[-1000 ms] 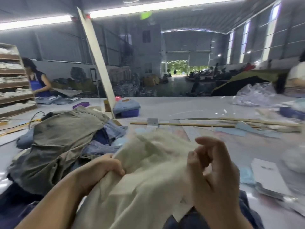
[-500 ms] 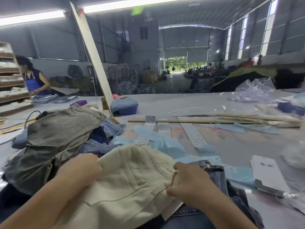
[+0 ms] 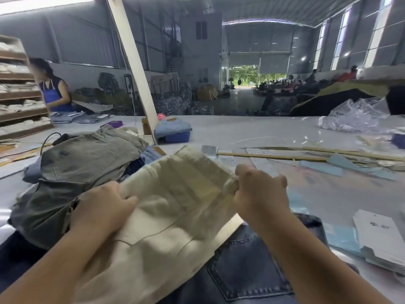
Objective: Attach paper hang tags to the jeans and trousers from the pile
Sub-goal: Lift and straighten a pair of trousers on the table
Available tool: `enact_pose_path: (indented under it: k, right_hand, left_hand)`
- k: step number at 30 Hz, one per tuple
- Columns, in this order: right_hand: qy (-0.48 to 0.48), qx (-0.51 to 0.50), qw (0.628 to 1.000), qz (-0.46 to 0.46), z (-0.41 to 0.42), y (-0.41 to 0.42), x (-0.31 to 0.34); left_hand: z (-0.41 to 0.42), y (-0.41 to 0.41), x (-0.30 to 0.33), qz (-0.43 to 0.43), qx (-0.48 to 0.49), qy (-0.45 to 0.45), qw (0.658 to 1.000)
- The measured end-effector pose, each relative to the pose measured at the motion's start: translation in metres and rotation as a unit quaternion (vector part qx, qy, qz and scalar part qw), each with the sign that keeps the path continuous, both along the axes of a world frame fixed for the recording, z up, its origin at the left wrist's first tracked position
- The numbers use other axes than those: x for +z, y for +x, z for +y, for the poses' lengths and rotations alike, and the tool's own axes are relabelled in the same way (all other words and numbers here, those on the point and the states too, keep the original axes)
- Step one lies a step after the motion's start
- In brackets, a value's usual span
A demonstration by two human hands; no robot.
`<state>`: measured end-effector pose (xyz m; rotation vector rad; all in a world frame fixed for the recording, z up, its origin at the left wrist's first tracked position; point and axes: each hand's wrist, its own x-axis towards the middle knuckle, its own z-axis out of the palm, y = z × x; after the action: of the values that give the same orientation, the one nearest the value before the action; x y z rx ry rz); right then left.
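I've lifted the cream trousers (image 3: 175, 207) off the dark jeans (image 3: 247, 275) — my left hand (image 3: 103, 207) grips the edge at nine o'clock, my right hand (image 3: 258, 194) bunches the waistband at three. The hang tags (image 3: 379, 235) wait at four o'clock, so tagging comes next.

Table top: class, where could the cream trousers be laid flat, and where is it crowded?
Bare grey table lies between the folded light-blue jeans and the crumpled clear plastic bag. Crowded: olive trousers pile left, white hang tags right.
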<state>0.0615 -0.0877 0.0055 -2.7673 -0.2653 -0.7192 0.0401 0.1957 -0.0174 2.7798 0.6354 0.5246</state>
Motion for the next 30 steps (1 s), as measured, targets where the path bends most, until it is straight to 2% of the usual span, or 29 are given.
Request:
enact_pose_path:
  k: [2, 3, 4, 6, 8, 9, 11, 13, 15, 21, 25, 27, 28, 30]
  right_hand:
    - [-0.047, 0.001, 0.996, 0.074, 0.008, 0.01, -0.008]
    - [-0.062, 0.001, 0.993, 0.102, 0.011, 0.016, -0.014]
    - [-0.066, -0.001, 0.991, 0.12, 0.014, 0.023, -0.021]
    - [-0.052, -0.007, 0.989, 0.14, 0.016, 0.036, -0.035]
    - [-0.054, -0.019, 0.982, 0.18, 0.017, 0.05, -0.049]
    - [-0.065, -0.028, 0.975, 0.21, 0.018, 0.056, -0.055]
    - [-0.067, -0.046, 0.957, 0.277, 0.021, 0.066, -0.063]
    - [-0.044, -0.05, 0.938, 0.341, 0.024, 0.07, -0.067]
    - [-0.021, -0.026, 0.923, 0.383, 0.024, 0.069, -0.068]
    - [0.154, 0.011, 0.948, 0.277, 0.01, 0.059, -0.061]
    - [0.144, 0.042, 0.984, 0.093, 0.015, 0.036, -0.041]
    - [0.145, 0.06, 0.987, 0.037, 0.016, 0.026, -0.03]
    - [0.161, 0.067, 0.984, 0.047, 0.015, 0.023, -0.024]
    - [0.225, 0.076, 0.962, 0.136, 0.012, 0.021, -0.011]
  left_hand:
    - [-0.005, 0.002, -0.013, 0.102, 0.031, 0.071, 0.992]
    - [-0.009, 0.002, -0.015, 0.124, 0.039, 0.11, 0.985]
    - [-0.015, 0.001, -0.016, 0.112, 0.035, 0.149, 0.982]
    - [-0.034, -0.008, -0.012, 0.029, -0.032, 0.203, 0.978]
    - [-0.067, -0.026, -0.013, -0.005, -0.154, 0.174, 0.973]
    - [-0.086, -0.037, -0.017, 0.018, -0.206, 0.146, 0.967]
    - [-0.121, -0.052, -0.027, 0.123, -0.265, 0.173, 0.94]
    - [-0.138, -0.054, -0.04, 0.182, -0.256, 0.225, 0.922]
    - [-0.139, -0.048, -0.043, 0.172, -0.226, 0.236, 0.929]
    - [-0.122, -0.042, -0.053, 0.13, -0.22, 0.246, 0.935]
    - [-0.098, -0.047, -0.038, 0.05, -0.202, 0.166, 0.964]
    - [-0.087, -0.053, -0.026, -0.011, -0.209, 0.123, 0.97]
    - [-0.082, -0.056, -0.021, -0.035, -0.22, 0.096, 0.97]
    - [-0.068, -0.06, -0.018, -0.07, -0.245, 0.016, 0.967]
